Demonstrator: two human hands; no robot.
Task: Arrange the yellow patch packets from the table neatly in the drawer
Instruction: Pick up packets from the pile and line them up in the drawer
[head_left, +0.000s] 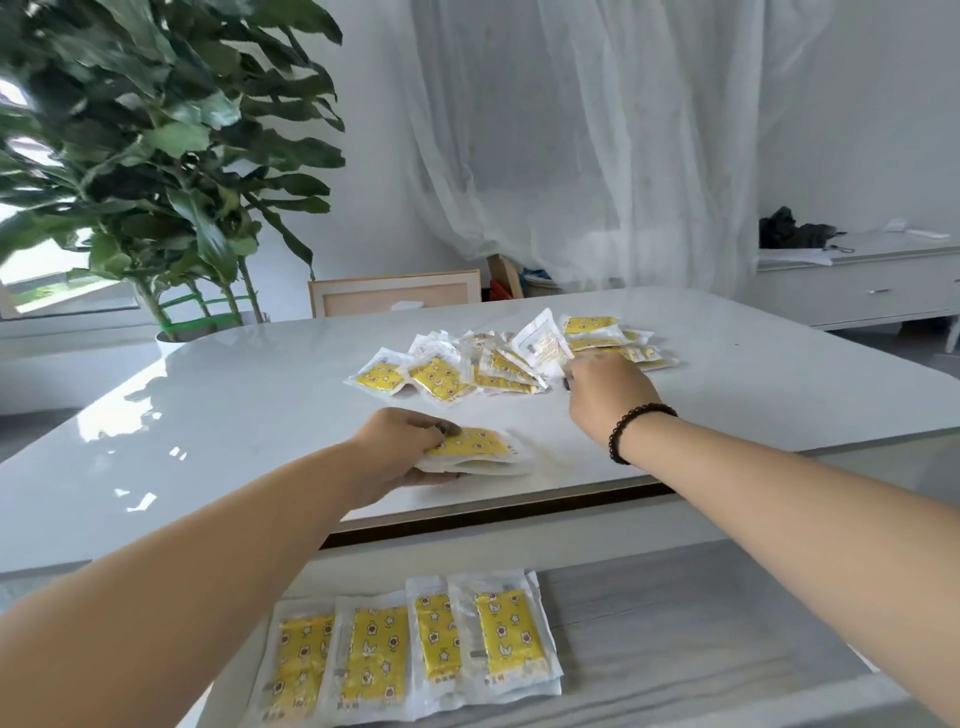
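- A small stack of packets (475, 454) is gripped by the left hand (402, 447) near the table's (208, 415) near edge.
- The loose pile (498, 358) toward the far edge is touched by the right hand (608, 389); its finger pose cannot be told.
- A potted plant (156, 156) stands beyond the far left corner.

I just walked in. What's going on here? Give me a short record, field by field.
Left hand: grips a small stack of yellow packets on the table
Right hand: reaches into the loose pile; fingers hidden
Drawer: open, below the table's near edge
Row in drawer: packets lying side by side, overlapping, at its left
Wristband: dark beads on the right wrist
Behind the table: plant, curtain
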